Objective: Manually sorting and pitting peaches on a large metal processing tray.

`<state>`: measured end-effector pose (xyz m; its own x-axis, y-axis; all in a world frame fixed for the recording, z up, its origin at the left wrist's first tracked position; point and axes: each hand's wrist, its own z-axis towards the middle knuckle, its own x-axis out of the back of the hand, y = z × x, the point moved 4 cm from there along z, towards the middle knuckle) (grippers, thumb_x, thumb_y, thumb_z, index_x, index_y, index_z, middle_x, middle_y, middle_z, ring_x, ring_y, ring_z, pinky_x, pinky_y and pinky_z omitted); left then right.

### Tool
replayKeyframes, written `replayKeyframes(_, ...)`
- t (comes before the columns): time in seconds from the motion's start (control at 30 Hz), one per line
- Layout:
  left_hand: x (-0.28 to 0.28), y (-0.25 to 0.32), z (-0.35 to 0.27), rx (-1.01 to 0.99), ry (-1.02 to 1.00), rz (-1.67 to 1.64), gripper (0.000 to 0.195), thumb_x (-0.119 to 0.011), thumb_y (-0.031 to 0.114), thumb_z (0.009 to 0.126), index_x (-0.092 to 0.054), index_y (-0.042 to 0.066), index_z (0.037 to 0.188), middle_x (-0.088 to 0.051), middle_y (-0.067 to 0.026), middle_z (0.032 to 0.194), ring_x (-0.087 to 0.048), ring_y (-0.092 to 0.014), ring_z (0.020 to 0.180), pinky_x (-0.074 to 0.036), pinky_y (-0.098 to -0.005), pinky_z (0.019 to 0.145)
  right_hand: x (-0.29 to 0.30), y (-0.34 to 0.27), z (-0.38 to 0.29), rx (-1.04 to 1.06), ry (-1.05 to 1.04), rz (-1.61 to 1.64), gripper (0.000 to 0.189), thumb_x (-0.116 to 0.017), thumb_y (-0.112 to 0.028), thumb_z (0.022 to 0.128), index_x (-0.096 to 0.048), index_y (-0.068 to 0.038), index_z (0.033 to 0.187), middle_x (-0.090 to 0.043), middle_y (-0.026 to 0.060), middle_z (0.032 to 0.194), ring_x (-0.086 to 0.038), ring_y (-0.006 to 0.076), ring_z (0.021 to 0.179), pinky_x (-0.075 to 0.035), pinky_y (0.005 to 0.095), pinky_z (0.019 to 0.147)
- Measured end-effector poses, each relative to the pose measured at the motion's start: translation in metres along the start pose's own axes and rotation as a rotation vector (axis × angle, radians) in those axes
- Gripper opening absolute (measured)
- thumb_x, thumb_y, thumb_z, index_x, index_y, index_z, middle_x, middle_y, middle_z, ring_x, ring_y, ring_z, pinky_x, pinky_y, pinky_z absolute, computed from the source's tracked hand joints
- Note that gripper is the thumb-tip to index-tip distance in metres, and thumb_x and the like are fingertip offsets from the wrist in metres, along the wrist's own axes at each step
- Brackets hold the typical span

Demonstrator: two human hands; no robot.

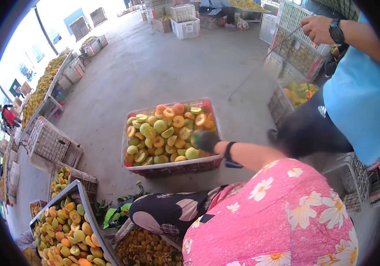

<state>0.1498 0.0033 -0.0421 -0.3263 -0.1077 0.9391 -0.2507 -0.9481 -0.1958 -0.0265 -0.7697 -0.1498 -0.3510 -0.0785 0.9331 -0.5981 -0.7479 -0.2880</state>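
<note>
My right hand (205, 141), in a dark glove with a black band at the wrist, is over the right side of a red and white plastic crate (173, 168). The crate is full of halved and whole green and orange fruit (160, 126), perhaps apricots or plums. The hand is blurred; a green patch shows at its fingers, and whether it grips a fruit cannot be told. My left hand is out of view. At the lower left, a metal-edged table (88, 212) bears a heap of similar fruit, beside a container of small brownish pieces (148, 249) below my legs.
At the right a person in a light blue shirt (359, 86) holds a thin rod (264, 56) that reaches towards the floor. Near them are a fruit crate (279, 103) and stacked crates (296, 50). A tilted crate (52, 143) and a long fruit-laden table (48, 91) are at the left.
</note>
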Motion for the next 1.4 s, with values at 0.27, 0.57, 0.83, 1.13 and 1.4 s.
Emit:
replayKeyframes(0.27, 0.011, 0.044, 0.023, 0.252, -0.225, -0.131, 0.067, -0.055, 0.058, 0.082, -0.059, 0.001, 0.116, -0.064, -0.0185, 0.108, -0.063, -0.035, 0.096, -0.049, -0.0427, 0.081, 0.0, 0.15, -0.092, -0.5, 0.018, 0.076, 0.035, -0.061, -0.034, 0.08, -0.062, -0.005, 0.1, -0.064, 0.0222, 0.09, -0.064, 0.0349, 0.079, -0.05, 0.0447, 0.071)
replayKeyframes(0.57, 0.054, 0.039, 0.009, 0.276, -0.037, -0.091, 0.057, -0.065, 0.049, 0.075, -0.064, -0.001, 0.101, -0.067, -0.0183, 0.089, -0.064, -0.037, 0.076, -0.052, -0.0452, 0.068, 0.0, 0.096, -0.059, -0.794, -0.374, 0.551, 0.045, -0.061, -0.042, 0.083, -0.052, -0.004, 0.105, -0.058, 0.0108, 0.058, -0.056, 0.0236, 0.043, -0.045, 0.0367, 0.041)
replayKeyframes(0.83, 0.009, 0.02, 0.01, 0.077, 0.086, 0.031, 0.049, -0.067, 0.046, 0.075, -0.066, 0.002, 0.098, -0.067, -0.0163, 0.089, -0.064, -0.036, 0.079, -0.052, -0.0443, 0.069, 0.03, 0.094, -0.074, -0.878, -0.34, 0.582, 0.048, -0.063, -0.037, 0.083, -0.05, -0.002, 0.111, -0.06, 0.0135, 0.067, -0.058, 0.0237, 0.047, -0.046, 0.0374, 0.042)
replayKeyframes(1.13, 0.008, 0.076, 0.055, 0.113, -0.087, -0.118, 0.051, -0.066, 0.048, 0.077, -0.065, 0.005, 0.103, -0.067, -0.015, 0.092, -0.063, -0.036, 0.084, -0.05, -0.0457, 0.073, 0.027, 0.085, -0.074, -0.766, -0.3, 0.456, 0.05, -0.062, -0.045, 0.084, -0.054, 0.002, 0.102, -0.062, 0.0136, 0.067, -0.059, 0.0229, 0.048, -0.046, 0.0358, 0.043)
replayKeyframes(1.4, 0.039, 0.128, 0.096, -0.062, -0.068, -0.202, 0.051, -0.065, 0.048, 0.078, -0.064, 0.005, 0.106, -0.066, -0.0158, 0.096, -0.062, -0.036, 0.087, -0.05, -0.0455, 0.075, 0.07, 0.153, -0.077, -0.535, -0.463, 0.518, 0.044, -0.064, -0.046, 0.082, -0.062, -0.006, 0.097, -0.065, 0.0066, 0.075, -0.061, 0.0228, 0.058, -0.05, 0.0362, 0.056)
